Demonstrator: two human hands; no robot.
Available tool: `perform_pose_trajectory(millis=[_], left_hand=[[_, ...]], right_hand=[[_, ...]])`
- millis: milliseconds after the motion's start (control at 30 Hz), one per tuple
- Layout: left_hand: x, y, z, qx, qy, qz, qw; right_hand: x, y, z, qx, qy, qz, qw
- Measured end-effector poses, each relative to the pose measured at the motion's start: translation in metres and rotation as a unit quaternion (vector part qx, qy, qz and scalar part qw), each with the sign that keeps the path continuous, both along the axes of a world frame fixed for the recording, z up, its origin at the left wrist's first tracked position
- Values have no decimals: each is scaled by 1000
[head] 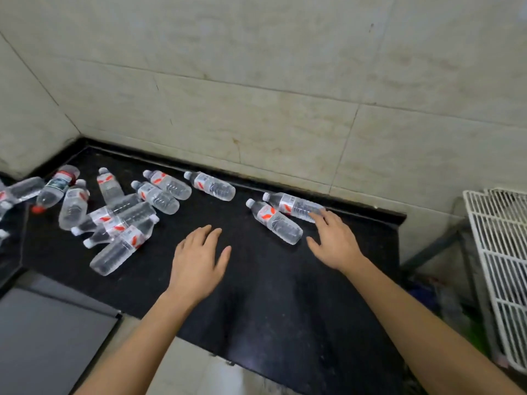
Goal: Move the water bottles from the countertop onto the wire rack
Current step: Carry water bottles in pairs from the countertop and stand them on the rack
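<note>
Several clear water bottles with red-and-white labels lie on their sides on the black countertop (271, 295). A pile of them (119, 223) fills the left corner. One bottle (211, 186) lies alone near the back wall. Two more lie side by side at the right: a near bottle (274, 220) and a far bottle (292, 206). My right hand (333, 240) is open, its fingertips touching the far bottle's base, just right of the near one. My left hand (199, 258) hovers open over bare counter, holding nothing. The white wire rack (502, 269) stands at the right edge, beyond the counter's end.
Tiled walls close off the back and the left corner. A grey panel (48, 340) sits below the counter's front left edge. The counter ends at the right, with a gap and some clutter on the floor (453, 306) before the rack.
</note>
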State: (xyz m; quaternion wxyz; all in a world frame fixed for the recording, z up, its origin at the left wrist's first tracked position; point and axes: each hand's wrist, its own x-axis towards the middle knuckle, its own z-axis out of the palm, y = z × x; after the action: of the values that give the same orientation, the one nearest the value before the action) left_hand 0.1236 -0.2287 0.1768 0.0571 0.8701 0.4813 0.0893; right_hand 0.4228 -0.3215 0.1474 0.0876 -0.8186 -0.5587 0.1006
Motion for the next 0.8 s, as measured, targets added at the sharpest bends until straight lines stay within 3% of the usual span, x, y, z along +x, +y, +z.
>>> perform_pose_trajectory(millis=[133, 367, 500, 567, 667, 733, 800], left_hand=[[24, 38, -38, -85, 19, 22, 996], [76, 100, -88, -251, 2, 86, 964], [99, 120, -112, -353, -52, 169, 919], [108, 124, -122, -405, -104, 226, 880], [122, 130, -132, -457, -188, 282, 823], [129, 135, -140, -466, -210, 287, 810], [138, 135, -144, -483, -210, 290, 799]], right_hand=[[18, 58, -47, -55, 119, -15, 991], [32, 125, -131, -104, 325, -75, 937], [15, 120, -153, -38, 296, -82, 951], [1, 102, -156, -8, 266, -2, 964], [-10, 89, -150, -31, 259, 137, 956], [-4, 98, -143, -44, 232, 181, 955], [11, 113, -141, 13, 187, 151, 971]])
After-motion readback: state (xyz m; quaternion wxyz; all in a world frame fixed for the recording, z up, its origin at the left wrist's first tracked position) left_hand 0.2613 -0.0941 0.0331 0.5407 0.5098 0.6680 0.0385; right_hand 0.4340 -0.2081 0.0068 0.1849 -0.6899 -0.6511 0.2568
